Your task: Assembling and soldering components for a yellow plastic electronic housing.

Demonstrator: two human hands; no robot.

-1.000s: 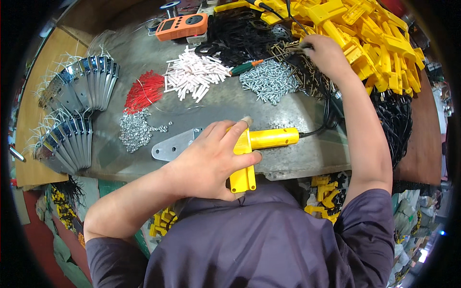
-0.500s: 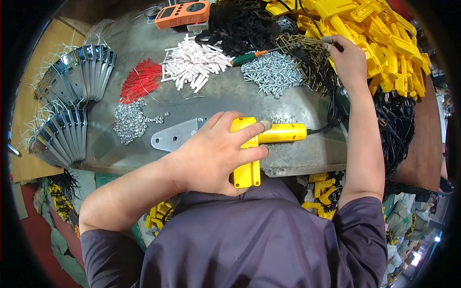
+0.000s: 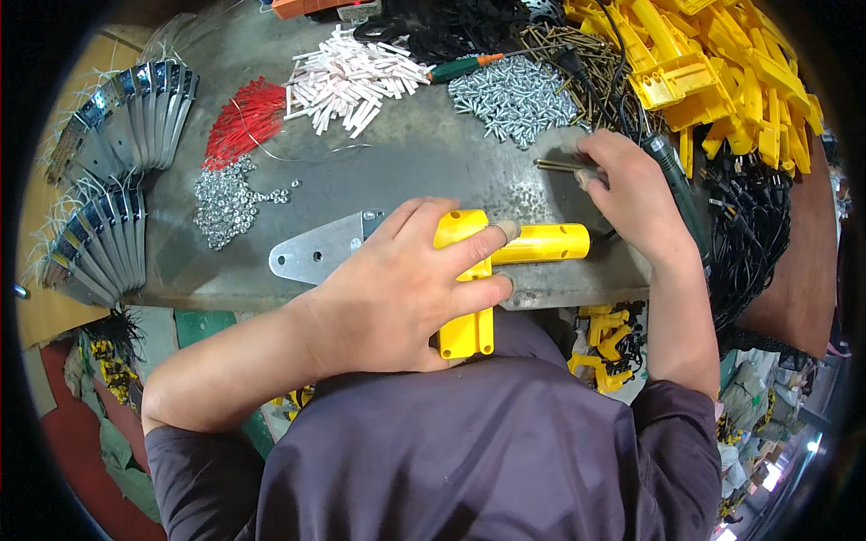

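Observation:
My left hand (image 3: 397, 293) is wrapped over the body of a yellow plastic tool housing (image 3: 546, 243) at the table's front edge. The housing's round handle points right, and a grey metal plate (image 3: 311, 250) with holes sticks out to the left. Part of the body is hidden beneath my palm. To the right and above the handle, my right hand (image 3: 636, 194) pinches long brass-coloured screws (image 3: 555, 165), their ends pointing left. How many it holds is hard to make out. Close behind that hand lies a dark green power screwdriver (image 3: 672, 176) with a cord.
Along the back lie long brass screws (image 3: 600, 72), short silver screws (image 3: 514, 99), white tubes (image 3: 352, 81), red sleeves (image 3: 244, 122) and small nuts (image 3: 225, 203). A green-handled screwdriver (image 3: 456, 69) lies among them. Yellow housings (image 3: 740, 81) are heaped at right above black cords (image 3: 744, 216); metal plates (image 3: 126, 108) stand at left.
My right hand has come from the brass screw pile toward me, now with long screws in its fingers. My left hand keeps its grip on the housing. The view has shifted slightly.

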